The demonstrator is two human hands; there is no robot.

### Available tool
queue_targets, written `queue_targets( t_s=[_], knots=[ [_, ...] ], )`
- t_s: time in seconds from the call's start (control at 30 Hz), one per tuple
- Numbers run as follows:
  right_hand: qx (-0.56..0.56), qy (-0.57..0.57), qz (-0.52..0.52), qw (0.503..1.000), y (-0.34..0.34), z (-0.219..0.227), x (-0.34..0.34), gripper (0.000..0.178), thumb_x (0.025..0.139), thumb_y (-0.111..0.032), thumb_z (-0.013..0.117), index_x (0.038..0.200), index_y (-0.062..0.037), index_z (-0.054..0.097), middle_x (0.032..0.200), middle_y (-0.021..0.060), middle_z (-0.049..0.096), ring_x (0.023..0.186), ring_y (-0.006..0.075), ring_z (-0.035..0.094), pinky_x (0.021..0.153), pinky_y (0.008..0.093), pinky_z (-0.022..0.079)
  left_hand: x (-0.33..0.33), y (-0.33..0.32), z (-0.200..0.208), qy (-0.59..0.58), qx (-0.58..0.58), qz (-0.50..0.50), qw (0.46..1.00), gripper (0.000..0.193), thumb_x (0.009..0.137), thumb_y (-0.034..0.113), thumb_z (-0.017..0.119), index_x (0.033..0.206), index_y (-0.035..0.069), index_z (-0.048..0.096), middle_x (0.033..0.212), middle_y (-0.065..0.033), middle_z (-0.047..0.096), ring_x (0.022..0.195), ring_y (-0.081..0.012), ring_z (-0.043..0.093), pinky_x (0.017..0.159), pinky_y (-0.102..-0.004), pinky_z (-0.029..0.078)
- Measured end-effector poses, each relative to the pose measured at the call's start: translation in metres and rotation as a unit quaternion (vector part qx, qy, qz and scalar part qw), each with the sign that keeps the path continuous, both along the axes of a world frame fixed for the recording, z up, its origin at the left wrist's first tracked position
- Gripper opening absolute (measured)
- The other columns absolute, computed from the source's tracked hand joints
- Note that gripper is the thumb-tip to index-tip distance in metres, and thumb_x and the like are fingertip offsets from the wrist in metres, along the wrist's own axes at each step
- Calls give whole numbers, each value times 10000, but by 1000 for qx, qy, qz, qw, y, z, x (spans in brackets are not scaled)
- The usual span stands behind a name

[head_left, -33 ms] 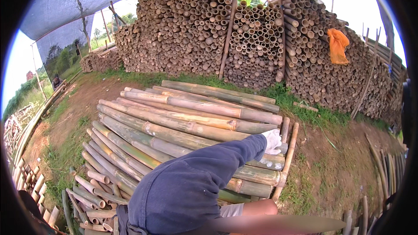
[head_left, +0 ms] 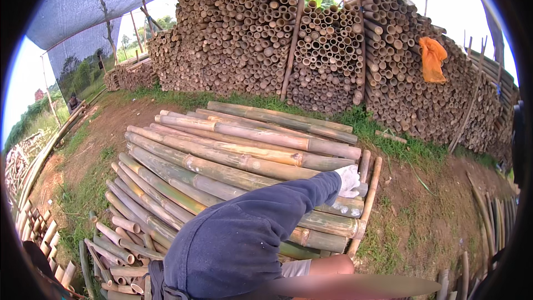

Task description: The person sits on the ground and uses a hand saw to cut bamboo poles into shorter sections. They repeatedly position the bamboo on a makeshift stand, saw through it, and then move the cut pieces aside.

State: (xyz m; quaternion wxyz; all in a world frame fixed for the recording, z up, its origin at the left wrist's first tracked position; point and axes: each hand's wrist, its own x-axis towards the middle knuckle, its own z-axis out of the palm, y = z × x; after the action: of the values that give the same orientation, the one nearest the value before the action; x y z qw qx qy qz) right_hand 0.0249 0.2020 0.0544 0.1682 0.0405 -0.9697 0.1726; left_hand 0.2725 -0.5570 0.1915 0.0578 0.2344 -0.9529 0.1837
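My left arm, in a dark blue sleeve (head_left: 227,233), stretches to the right across a spread of cut bamboo poles (head_left: 222,175). My left hand (head_left: 348,180), in a white glove, is at the right end of one pole, with its fingers curled down over it. The fingertips are partly hidden against the bamboo. White spots show on the pole just below the glove. A thin crosspiece of bamboo (head_left: 373,189) lies beside the hand, near the poles' right ends. My right hand is out of sight. My bare knee (head_left: 330,265) shows at the bottom.
A tall wall of stacked bamboo (head_left: 233,39) rises behind, propped by upright posts (head_left: 294,39). An orange cloth (head_left: 432,59) hangs on it. Short bamboo pieces (head_left: 125,250) lie at the lower left. Far left, a person (head_left: 73,103) is near long poles. Grass and bare soil (head_left: 427,205) lie right.
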Motion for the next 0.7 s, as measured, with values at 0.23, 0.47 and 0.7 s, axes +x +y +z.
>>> queue_targets(
  t_s=[0.23,0.47,0.7],
  knots=[
    [13,-10,7,1000,-10,4,-14,510,1052,-417,470,1338,-46,674,1238,191,714,1129,359,668,1001,450,521,5,-2,7,2,-14,6,1000,551,971,561,565,851,75,797,866,-140,756,934,-345,721,940,-467,500],
    [29,-32,-24,999,-7,11,-13,512,1054,-421,464,1349,-55,666,1260,176,706,1153,341,656,1014,440,509,4,-7,4,-13,-1,22,1000,565,970,601,545,927,103,809,953,-137,768,982,-322,718,997,-474,447],
    [4,-101,-89,991,-5,5,-4,513,1056,-425,459,1360,-63,659,1281,160,699,1176,323,645,1027,431,498,5,-8,6,1,-19,0,1000,560,974,589,551,905,89,795,932,-141,761,972,-337,718,986,-473,473]
  ],
)
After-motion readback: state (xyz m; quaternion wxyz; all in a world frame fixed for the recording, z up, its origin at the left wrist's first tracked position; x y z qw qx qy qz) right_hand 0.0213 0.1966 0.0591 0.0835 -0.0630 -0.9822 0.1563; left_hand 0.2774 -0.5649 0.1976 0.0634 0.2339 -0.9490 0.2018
